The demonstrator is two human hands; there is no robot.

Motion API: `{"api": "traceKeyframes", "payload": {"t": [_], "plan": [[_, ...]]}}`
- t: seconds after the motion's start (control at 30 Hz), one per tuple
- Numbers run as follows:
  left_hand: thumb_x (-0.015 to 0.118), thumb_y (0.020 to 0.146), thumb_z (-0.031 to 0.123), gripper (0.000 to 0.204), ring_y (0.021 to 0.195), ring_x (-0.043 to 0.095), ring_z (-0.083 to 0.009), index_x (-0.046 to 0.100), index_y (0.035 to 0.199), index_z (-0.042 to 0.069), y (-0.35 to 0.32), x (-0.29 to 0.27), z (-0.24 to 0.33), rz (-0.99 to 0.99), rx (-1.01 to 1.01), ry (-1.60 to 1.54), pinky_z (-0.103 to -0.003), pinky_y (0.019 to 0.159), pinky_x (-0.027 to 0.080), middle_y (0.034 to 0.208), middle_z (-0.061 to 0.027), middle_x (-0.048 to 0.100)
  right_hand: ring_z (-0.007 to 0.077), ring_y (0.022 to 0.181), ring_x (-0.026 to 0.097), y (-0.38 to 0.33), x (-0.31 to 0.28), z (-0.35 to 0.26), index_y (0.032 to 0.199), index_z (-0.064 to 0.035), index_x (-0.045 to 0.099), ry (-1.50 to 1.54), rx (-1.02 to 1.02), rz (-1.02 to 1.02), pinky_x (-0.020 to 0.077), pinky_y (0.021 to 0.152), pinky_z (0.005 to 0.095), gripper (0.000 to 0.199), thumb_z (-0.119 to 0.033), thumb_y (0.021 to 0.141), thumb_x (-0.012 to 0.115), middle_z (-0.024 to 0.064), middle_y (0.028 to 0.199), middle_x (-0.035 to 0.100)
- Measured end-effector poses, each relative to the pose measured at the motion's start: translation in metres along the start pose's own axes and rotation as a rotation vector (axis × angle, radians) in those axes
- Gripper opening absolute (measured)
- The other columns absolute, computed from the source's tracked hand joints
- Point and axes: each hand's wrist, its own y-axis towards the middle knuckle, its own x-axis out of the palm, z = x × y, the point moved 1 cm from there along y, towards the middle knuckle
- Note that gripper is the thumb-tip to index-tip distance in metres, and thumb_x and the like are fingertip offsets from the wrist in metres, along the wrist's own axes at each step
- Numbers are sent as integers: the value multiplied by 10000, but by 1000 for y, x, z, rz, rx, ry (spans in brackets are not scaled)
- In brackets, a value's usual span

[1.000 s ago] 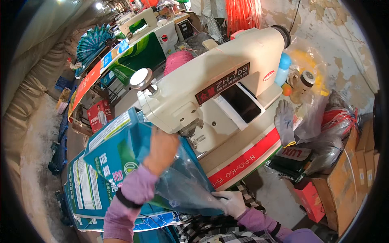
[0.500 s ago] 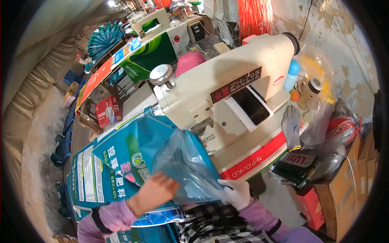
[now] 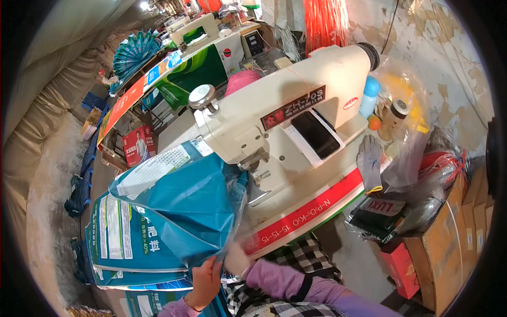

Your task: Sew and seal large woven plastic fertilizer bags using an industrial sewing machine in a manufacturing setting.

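A teal printed bag [image 3: 174,201] lies across the table at the left, folded and wrinkled along its near edge. Its clear plastic liner [image 3: 238,203] shows as a narrow strip by the sewing machine's needle area. My left hand [image 3: 206,282] is closed, pinching the bag's near corner between thumb and fingers. Close beside it my right hand [image 3: 236,260], in a white glove, touches the same corner; motion blurs its fingers. The cream sewing machine [image 3: 237,132] stands just beyond, its needle end over the bag's right edge.
More teal bags [image 3: 142,304] lie beneath. A phone [image 3: 314,136] rests against the machine; a grey glove [image 3: 369,161] lies at the table's right end. Cardboard boxes [image 3: 438,259] and a black package [image 3: 377,214] stand at the right. Farther back is another machine [image 3: 195,31].
Both hands have moved nearer together at the bag's corner, the right one leftward. The bag's upper layer is folded over, and much less of the liner shows.
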Motion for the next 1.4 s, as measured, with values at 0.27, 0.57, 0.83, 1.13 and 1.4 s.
{"api": "traceKeyframes", "payload": {"t": [0.27,0.57,0.83,1.13,1.4], "plan": [[524,940,53,242,653,652,-312,654,1143,43,7,-18,11,-147,35,-223,-388,604,512,858,-164,677,207,1060,596,13,19,61,1285,-52,566,1691,220,22,452,960,365,364,-218,966,517,96,1145,643],[615,691,79,77,791,638,-361,616,758,42,105,-38,71,-429,851,316,-472,662,500,739,-123,599,209,924,636,-52,39,5,1171,6,584,686,-133,228,504,793,332,299,-32,882,516,121,962,668],[562,765,70,131,659,651,-367,570,895,57,30,-13,47,-796,545,350,-476,570,524,765,-151,613,385,988,672,-111,-56,41,1301,-18,538,266,175,109,525,832,403,470,-59,833,505,291,1008,659],[588,825,111,131,519,622,-192,498,916,84,26,17,91,-741,725,566,-313,433,483,802,-62,525,399,932,672,-70,-52,45,1276,-35,599,512,160,234,523,837,435,454,-303,911,574,258,974,689],[794,665,333,746,1188,554,-354,493,1310,109,72,-25,94,-933,1020,687,-470,1021,430,1197,-148,593,441,787,661,-83,-44,37,1504,-168,348,-11,293,47,526,722,522,698,-209,846,579,258,806,664]]}}
